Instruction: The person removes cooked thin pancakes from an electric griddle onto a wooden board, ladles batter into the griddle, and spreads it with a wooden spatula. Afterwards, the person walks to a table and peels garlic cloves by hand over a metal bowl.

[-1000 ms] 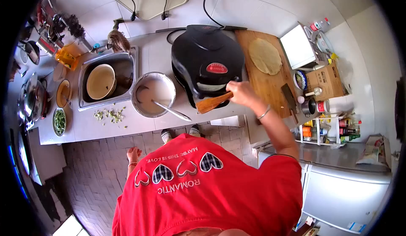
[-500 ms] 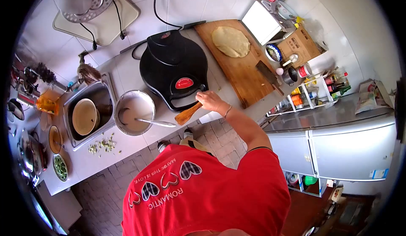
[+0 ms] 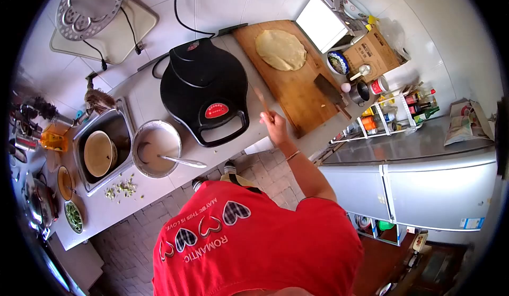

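My right hand [image 3: 274, 127] is closed round the handle of a wooden spatula [image 3: 261, 99], seen nearly edge-on between the pan and the cutting board. The black electric pan [image 3: 204, 92] has its lid down. On the wooden cutting board [image 3: 297, 102] lie a round flatbread [image 3: 281, 50] and a cleaver [image 3: 328, 90]. A metal bowl of pale batter [image 3: 157, 148] with a ladle [image 3: 183, 161] in it stands left of the pan. My left hand is out of view.
A sink [image 3: 123, 142] holds a beige bowl [image 3: 100, 154]. Chopped green bits [image 3: 122, 188] lie near the counter's front edge, with a bowl of greens [image 3: 73, 217] further left. At the right are a bottle rack [image 3: 395, 117] and a fridge [image 3: 424, 190].
My right hand has let go of the pan's front edge area and moved right, and the spatula now points up and away. The view has swung right. My left hand has left the view.
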The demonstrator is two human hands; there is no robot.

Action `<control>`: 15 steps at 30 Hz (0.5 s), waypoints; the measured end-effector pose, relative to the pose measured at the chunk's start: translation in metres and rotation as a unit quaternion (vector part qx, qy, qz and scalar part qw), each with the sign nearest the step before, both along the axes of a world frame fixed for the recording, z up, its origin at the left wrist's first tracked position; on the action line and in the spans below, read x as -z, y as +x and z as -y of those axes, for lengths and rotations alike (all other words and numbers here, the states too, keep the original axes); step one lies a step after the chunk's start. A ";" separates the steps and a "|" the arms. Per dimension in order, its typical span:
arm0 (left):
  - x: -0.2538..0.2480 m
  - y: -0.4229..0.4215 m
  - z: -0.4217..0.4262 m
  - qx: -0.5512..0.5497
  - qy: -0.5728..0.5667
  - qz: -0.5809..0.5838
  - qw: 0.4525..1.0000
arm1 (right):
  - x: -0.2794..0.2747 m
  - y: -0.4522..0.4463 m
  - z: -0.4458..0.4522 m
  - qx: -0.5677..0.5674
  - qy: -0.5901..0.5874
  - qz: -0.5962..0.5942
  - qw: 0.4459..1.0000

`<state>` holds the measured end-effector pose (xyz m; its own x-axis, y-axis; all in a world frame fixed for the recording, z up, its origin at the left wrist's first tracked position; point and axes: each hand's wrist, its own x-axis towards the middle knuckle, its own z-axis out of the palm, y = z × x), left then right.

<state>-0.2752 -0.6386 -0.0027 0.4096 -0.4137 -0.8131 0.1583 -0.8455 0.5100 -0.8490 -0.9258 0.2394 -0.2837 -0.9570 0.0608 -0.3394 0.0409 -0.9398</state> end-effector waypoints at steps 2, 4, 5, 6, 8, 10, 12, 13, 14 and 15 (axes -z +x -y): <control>-0.005 -0.007 0.007 0.008 0.000 0.000 1.000 | 0.023 -0.018 0.000 0.057 0.002 0.093 0.994; -0.008 -0.014 0.013 0.038 -0.002 0.008 0.999 | 0.048 -0.035 -0.001 0.083 0.019 0.100 0.991; -0.010 -0.017 0.018 0.110 -0.004 0.030 0.993 | 0.056 -0.039 -0.001 0.089 0.031 0.104 0.990; -0.013 -0.018 0.017 0.214 -0.003 0.072 0.974 | 0.027 -0.029 -0.003 0.103 0.057 0.016 0.993; -0.026 -0.025 0.015 0.583 -0.006 0.270 0.766 | 0.026 -0.028 0.003 0.055 0.035 0.067 0.996; -0.041 -0.044 0.020 0.661 -0.009 0.347 0.666 | -0.012 -0.007 0.008 0.019 0.055 0.122 0.991; -0.069 -0.074 0.028 0.284 0.016 0.124 0.951 | -0.031 0.013 0.013 -0.051 0.014 0.102 0.993; -0.082 -0.092 0.036 -0.126 -0.060 0.002 0.990 | -0.039 0.024 0.017 -0.087 -0.018 0.085 0.992; -0.073 -0.092 0.036 -0.110 -0.060 0.013 0.992 | -0.049 0.037 0.021 -0.132 -0.017 0.090 0.987; -0.064 -0.093 0.035 -0.090 -0.059 0.022 0.994 | -0.058 0.051 0.022 -0.172 -0.016 0.093 0.981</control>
<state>-0.3683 -0.6735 0.0611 0.5200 -0.4223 -0.7424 0.2774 -0.7386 0.6144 -0.7980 -0.9482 0.2975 0.0462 -0.9964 0.0706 -0.1504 -0.0768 -0.9856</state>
